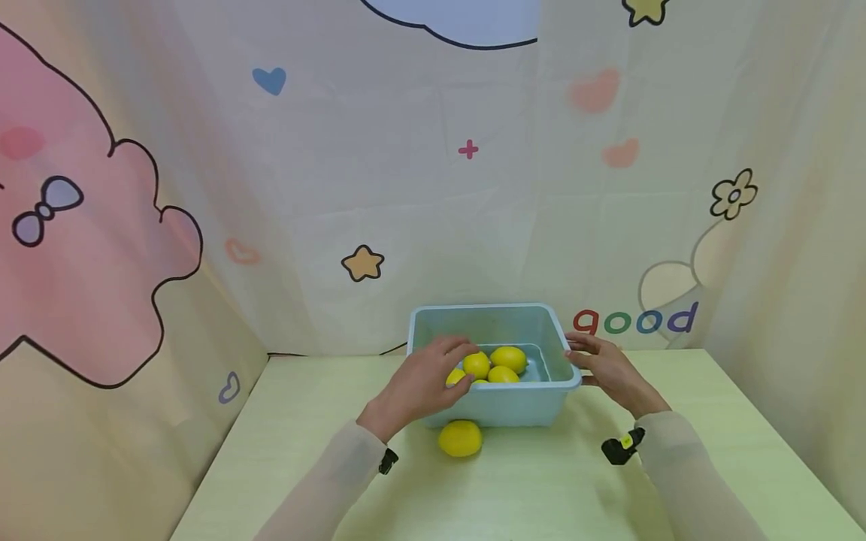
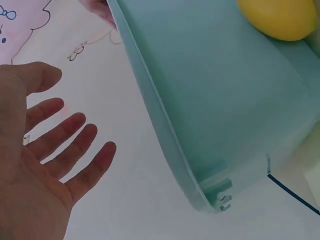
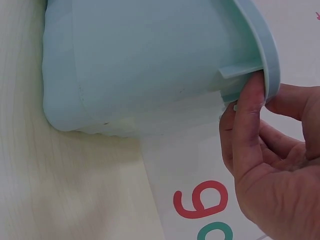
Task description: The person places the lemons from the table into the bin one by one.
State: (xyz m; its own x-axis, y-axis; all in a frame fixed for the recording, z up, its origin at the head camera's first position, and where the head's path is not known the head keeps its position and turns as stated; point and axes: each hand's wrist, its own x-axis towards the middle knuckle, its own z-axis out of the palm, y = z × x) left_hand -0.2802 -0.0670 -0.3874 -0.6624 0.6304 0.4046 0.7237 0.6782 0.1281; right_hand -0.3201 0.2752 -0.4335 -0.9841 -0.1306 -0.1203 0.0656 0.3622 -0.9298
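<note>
A light blue plastic basin stands at the back of the table, holding several yellow lemons. One more lemon lies on the table just in front of it. My left hand hovers at the basin's front left; the left wrist view shows its fingers spread and holding nothing, apart from the rim. With thumb and fingers, my right hand pinches the rim at the right side. In the head view my left hand hides part of the basin's front left and some of the lemons.
The pale table meets a printed curtain right behind the basin. More curtain hangs along the left and right sides. A dark thin line runs along the back edge beside the basin.
</note>
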